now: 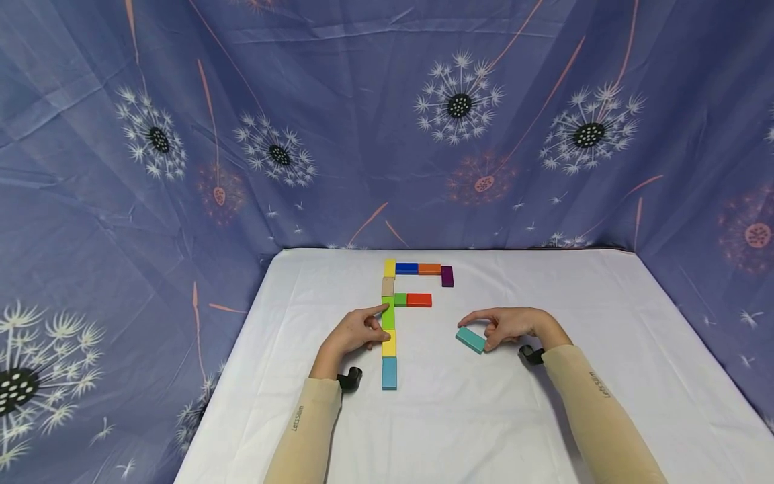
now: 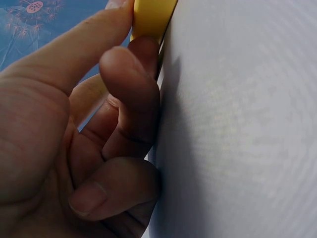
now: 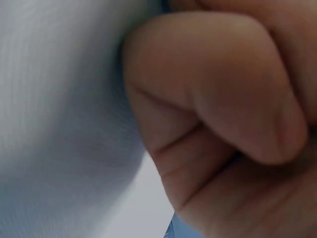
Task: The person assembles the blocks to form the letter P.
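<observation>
My left hand (image 1: 353, 329) rests beside a column of coloured blocks. Its index fingertip touches the long green block (image 1: 388, 320), and its thumb touches the lower yellow block (image 1: 389, 347). In the left wrist view the thumb presses against a yellow block (image 2: 152, 20), with the other fingers curled on the cloth. A light blue block (image 1: 390, 374) forms the column's near end. Over on the right, my right hand (image 1: 510, 325) pinches a teal block (image 1: 470, 340) by its ends, between index finger and thumb; the block lies slantwise. The right wrist view shows only curled fingers (image 3: 218, 84), the block hidden.
Above the green block, a wooden block (image 1: 388, 287) and a yellow block (image 1: 390, 267) continue the column. Blue (image 1: 407, 268), orange (image 1: 429, 269) and purple blocks (image 1: 447, 276) extend right from its top. Small green (image 1: 400, 300) and red blocks (image 1: 419, 300) branch lower. A white cloth (image 1: 290, 296) covers the table.
</observation>
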`<state>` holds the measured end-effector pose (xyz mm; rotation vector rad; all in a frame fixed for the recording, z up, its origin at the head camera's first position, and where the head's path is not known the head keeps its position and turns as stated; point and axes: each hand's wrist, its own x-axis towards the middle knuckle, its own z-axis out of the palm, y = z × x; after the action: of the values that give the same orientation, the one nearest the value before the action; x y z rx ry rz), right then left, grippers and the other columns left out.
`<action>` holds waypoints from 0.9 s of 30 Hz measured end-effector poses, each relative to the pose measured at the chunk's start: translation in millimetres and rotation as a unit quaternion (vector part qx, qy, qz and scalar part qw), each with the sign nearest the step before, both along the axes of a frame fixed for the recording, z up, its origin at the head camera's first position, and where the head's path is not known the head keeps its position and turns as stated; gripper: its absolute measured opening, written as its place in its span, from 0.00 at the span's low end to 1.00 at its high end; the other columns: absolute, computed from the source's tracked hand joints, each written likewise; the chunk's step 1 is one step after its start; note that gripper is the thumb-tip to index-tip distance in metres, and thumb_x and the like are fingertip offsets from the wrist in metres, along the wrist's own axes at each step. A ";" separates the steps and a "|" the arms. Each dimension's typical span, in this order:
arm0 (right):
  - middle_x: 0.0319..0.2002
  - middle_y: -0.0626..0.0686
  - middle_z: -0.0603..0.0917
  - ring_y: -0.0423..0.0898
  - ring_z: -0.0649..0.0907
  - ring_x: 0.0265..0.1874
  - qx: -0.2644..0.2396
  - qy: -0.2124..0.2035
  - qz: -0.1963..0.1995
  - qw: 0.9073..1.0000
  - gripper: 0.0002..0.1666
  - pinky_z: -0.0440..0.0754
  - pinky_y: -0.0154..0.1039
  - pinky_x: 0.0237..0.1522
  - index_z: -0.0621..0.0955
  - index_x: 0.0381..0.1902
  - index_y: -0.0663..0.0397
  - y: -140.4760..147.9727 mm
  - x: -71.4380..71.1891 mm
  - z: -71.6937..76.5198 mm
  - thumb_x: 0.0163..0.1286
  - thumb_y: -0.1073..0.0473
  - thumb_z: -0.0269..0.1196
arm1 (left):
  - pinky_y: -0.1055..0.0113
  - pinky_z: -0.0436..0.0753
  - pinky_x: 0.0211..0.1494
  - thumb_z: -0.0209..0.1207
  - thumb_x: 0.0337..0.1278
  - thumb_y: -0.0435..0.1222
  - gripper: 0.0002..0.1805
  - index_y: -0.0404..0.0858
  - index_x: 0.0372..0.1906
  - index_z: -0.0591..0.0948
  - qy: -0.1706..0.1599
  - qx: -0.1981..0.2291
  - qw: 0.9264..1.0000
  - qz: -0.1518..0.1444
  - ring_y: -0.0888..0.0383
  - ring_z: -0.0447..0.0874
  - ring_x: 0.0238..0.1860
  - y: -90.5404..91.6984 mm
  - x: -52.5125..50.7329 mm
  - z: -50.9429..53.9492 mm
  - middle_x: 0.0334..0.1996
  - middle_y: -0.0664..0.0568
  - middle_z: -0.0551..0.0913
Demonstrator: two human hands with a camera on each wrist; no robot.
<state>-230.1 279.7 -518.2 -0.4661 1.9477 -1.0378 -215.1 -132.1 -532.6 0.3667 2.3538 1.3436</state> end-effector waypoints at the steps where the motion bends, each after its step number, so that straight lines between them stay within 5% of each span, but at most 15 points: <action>1: 0.20 0.42 0.62 0.39 0.58 0.16 0.002 0.001 -0.003 1.000 0.43 0.60 0.32 0.21 0.74 0.77 0.42 0.0 0.2 -0.1 0.66 0.62 0.75 | 0.65 0.77 0.36 0.76 0.58 0.38 0.44 0.46 0.80 0.72 -0.001 0.000 1.000 0.000 0.58 0.78 0.19 0.1 -0.1 0.1 0.29 0.51 0.84; 16: 0.19 0.43 0.64 0.39 0.61 0.19 -0.017 0.073 -0.046 0.996 0.37 0.62 0.31 0.25 0.80 0.67 0.54 -4.3 12.8 -10.6 0.61 0.60 0.78 | 0.66 0.77 0.36 0.76 0.58 0.39 0.45 0.48 0.80 0.71 -0.003 -0.016 1.000 0.007 0.59 0.78 0.20 0.7 -0.1 -1.4 0.29 0.52 0.84; 27: 0.17 0.42 0.64 0.39 0.62 0.19 0.010 0.176 -0.098 0.979 0.39 0.61 0.34 0.26 0.83 0.68 0.54 -9.1 19.7 -12.1 0.58 0.55 0.80 | 0.65 0.77 0.37 0.76 0.58 0.38 0.44 0.47 0.80 0.72 0.004 -0.014 1.000 0.002 0.58 0.78 0.19 1.0 0.3 -0.1 0.28 0.51 0.85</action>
<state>-210.4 270.6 -530.3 -0.4785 2.3559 -1.1165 -214.8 -131.2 -532.7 0.3598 2.3779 1.3114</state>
